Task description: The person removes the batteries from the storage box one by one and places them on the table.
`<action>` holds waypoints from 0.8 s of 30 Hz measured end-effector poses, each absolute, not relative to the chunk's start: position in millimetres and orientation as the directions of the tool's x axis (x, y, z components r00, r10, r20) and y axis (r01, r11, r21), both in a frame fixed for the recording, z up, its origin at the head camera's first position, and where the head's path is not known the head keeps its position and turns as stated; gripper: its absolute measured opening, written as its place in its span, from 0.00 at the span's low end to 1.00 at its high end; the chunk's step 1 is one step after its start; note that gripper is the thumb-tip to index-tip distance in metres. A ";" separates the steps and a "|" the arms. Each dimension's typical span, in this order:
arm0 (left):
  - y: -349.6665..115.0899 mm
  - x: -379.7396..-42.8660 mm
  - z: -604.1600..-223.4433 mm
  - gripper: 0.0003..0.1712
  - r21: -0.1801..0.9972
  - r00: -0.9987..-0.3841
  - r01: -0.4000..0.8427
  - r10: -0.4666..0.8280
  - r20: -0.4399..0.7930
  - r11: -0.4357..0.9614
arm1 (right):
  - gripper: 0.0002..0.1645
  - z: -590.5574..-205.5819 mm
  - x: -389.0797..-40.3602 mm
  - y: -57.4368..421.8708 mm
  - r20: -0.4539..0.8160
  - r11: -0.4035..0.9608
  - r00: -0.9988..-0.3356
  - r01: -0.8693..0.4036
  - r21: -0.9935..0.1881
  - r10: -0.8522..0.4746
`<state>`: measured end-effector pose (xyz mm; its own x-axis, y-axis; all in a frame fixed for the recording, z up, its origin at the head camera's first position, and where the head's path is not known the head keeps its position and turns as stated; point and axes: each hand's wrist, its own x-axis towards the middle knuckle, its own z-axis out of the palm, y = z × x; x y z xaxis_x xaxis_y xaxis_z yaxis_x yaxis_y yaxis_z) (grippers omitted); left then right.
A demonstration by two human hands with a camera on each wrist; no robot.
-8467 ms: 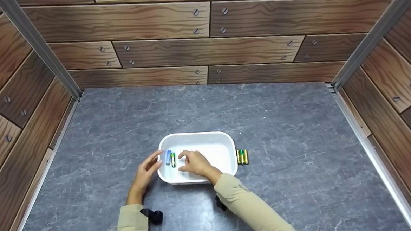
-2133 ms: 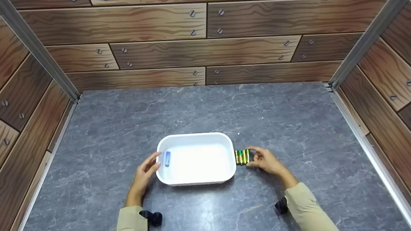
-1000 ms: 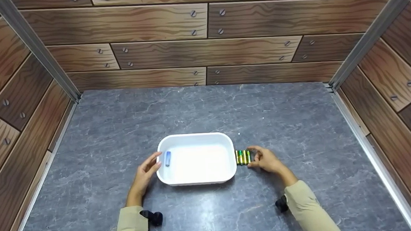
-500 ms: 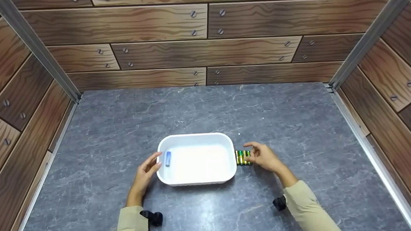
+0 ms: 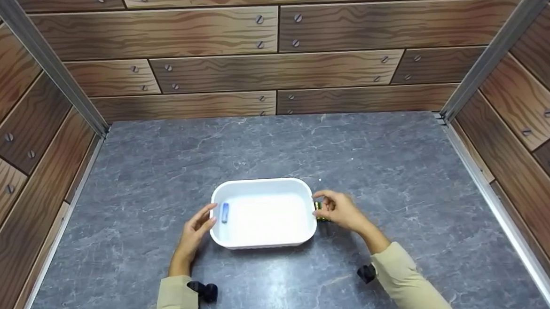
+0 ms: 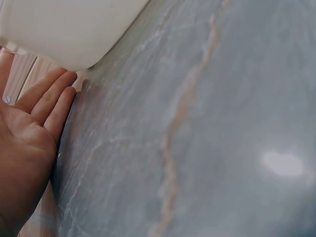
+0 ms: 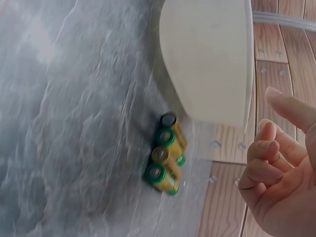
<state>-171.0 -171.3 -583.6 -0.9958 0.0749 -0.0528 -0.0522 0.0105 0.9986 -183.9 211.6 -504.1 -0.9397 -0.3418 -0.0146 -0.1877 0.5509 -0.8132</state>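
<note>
A white rectangular tub (image 5: 265, 244) stands on the table; inside, near its left wall, lies one blue cylindrical battery (image 5: 225, 212). My left hand (image 5: 189, 239) touches the tub's left rim with thumb and forefinger; the left wrist view shows its other fingers (image 6: 47, 96) extended beside the tub wall. My right hand (image 5: 344, 212) hovers at the right rim, thumb and forefinger apart with nothing between them. Below it, several green-and-gold batteries (image 7: 165, 153) lie side by side in a row against the tub's outer right side, mostly hidden by the hand in the head view.
The dark grey marbled table (image 5: 274, 145) extends around the tub. Wood-patterned walls (image 5: 270, 70) enclose it at the back and both sides, with metal posts (image 5: 58, 67) at the rear corners. A tiny white speck (image 5: 320, 180) lies behind the right hand.
A green-and-gold battery left the tub and joined the row outside. Since then my right hand has let go, lifted and moved left over the row to the rim. The left hand has stayed put.
</note>
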 end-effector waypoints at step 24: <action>-171.3 -171.7 -584.1 0.26 0.999 -0.996 -0.051 0.080 -0.049 -0.013 | 0.21 -500.3 -183.3 151.6 0.052 0.559 -0.894 -0.323 -0.763 -0.446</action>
